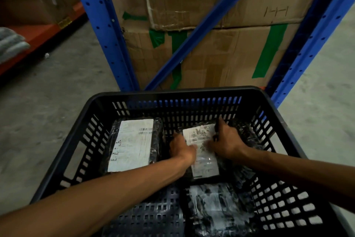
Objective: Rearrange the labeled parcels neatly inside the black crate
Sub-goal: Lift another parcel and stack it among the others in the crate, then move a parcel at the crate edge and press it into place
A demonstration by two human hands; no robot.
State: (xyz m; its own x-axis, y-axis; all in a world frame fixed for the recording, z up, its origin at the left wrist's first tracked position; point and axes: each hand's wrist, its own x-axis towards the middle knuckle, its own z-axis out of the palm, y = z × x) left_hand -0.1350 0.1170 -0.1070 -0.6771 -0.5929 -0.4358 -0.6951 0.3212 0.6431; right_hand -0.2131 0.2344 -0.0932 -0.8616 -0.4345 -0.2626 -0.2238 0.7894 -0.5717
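Note:
A black slotted crate point(192, 93) stands on the floor right below me. Three black-wrapped parcels with white labels lie inside. The large parcel point(132, 144) lies flat at the far left. A smaller middle parcel point(204, 158) lies at the far right, and both hands are on it: my left hand point(181, 148) grips its left edge and my right hand point(225, 141) grips its right edge and far corner. A third parcel point(217, 208) with a crinkled shiny wrap lies at the near right. More black wrap shows under my right hand.
A blue steel rack point(99, 25) with a diagonal brace stands just behind the crate, holding taped cardboard boxes point(221, 44). An orange shelf beam point(38, 35) runs along the left, with something grey point(9, 44) at the left edge. Concrete floor lies on both sides.

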